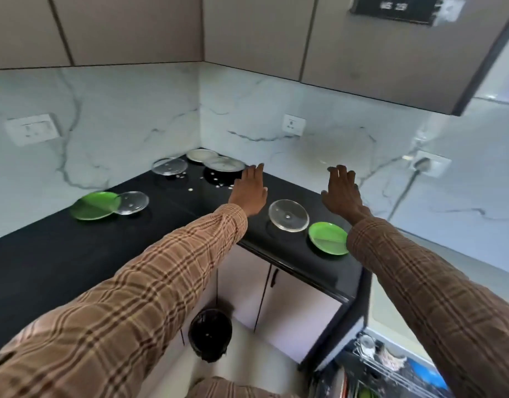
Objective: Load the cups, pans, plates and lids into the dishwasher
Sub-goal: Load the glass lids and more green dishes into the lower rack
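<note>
My one head view (wide-angle) looks forward and down from close above the corner worktop [75,262].

lid [288,215] left of plate [328,237], on counter [75,254]

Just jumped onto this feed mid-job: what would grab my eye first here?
Two open hands, left hand and right hand, reach out over the black counter, holding nothing. Bright green plates stand out: one at the far left, one near the counter's right edge beside a clear glass lid.
</note>
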A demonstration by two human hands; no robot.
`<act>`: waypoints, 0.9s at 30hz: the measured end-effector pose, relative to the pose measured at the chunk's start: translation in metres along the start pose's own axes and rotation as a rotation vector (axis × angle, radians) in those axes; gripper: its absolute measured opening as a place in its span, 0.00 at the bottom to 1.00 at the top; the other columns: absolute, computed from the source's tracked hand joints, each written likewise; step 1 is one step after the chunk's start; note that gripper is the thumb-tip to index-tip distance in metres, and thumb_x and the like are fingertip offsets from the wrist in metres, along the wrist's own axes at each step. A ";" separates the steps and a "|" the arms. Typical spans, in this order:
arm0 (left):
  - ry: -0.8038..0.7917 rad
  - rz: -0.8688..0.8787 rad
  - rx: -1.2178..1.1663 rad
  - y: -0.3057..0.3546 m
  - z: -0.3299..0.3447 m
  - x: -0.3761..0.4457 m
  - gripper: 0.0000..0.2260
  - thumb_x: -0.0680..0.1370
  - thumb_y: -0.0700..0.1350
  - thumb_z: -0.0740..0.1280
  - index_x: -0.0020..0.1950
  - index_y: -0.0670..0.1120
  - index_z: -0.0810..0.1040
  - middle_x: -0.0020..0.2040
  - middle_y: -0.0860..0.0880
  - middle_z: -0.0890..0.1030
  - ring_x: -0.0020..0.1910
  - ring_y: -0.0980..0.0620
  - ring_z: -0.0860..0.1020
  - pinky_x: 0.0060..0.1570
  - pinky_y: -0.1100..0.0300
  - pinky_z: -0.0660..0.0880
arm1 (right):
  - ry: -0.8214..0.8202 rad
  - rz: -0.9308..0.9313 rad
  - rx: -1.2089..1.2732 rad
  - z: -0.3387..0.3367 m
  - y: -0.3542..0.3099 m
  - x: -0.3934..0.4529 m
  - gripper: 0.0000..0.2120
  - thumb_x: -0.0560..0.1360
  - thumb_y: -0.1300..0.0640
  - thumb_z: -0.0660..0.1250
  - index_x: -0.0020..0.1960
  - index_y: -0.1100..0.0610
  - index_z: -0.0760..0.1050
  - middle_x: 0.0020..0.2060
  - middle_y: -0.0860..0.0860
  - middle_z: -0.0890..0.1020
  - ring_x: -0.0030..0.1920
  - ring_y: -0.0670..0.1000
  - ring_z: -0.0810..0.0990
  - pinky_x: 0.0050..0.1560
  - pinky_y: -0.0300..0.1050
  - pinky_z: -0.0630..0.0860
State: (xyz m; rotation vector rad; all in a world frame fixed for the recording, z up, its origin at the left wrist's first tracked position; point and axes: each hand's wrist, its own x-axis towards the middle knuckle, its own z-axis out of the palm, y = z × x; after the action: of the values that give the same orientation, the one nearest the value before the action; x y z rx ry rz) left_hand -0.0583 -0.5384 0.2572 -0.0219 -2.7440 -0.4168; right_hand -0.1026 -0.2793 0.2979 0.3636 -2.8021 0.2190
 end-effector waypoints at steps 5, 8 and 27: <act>0.011 -0.153 -0.002 -0.067 -0.007 -0.020 0.31 0.82 0.48 0.64 0.81 0.43 0.55 0.76 0.42 0.65 0.75 0.41 0.66 0.67 0.40 0.71 | -0.047 -0.130 0.059 0.024 -0.080 0.035 0.31 0.75 0.60 0.68 0.76 0.60 0.62 0.73 0.58 0.63 0.70 0.63 0.62 0.61 0.62 0.72; 0.008 -0.204 0.000 -0.102 0.000 -0.023 0.32 0.81 0.48 0.65 0.81 0.43 0.55 0.76 0.42 0.65 0.75 0.42 0.66 0.68 0.41 0.71 | -0.071 -0.193 0.074 0.045 -0.117 0.053 0.31 0.75 0.60 0.67 0.76 0.59 0.61 0.73 0.57 0.63 0.70 0.63 0.62 0.62 0.62 0.72; -0.052 -0.576 -0.329 -0.359 0.065 0.056 0.27 0.83 0.45 0.64 0.79 0.42 0.59 0.75 0.41 0.67 0.74 0.40 0.68 0.71 0.42 0.69 | -0.320 -0.276 0.117 0.223 -0.300 0.184 0.33 0.75 0.56 0.68 0.77 0.58 0.61 0.71 0.58 0.66 0.71 0.61 0.63 0.67 0.62 0.71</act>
State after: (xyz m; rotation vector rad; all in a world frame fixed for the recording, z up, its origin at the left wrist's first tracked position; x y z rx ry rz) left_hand -0.1582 -0.8655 0.1174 0.6904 -2.6594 -1.0258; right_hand -0.2529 -0.6495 0.1796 0.8760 -3.0091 0.2840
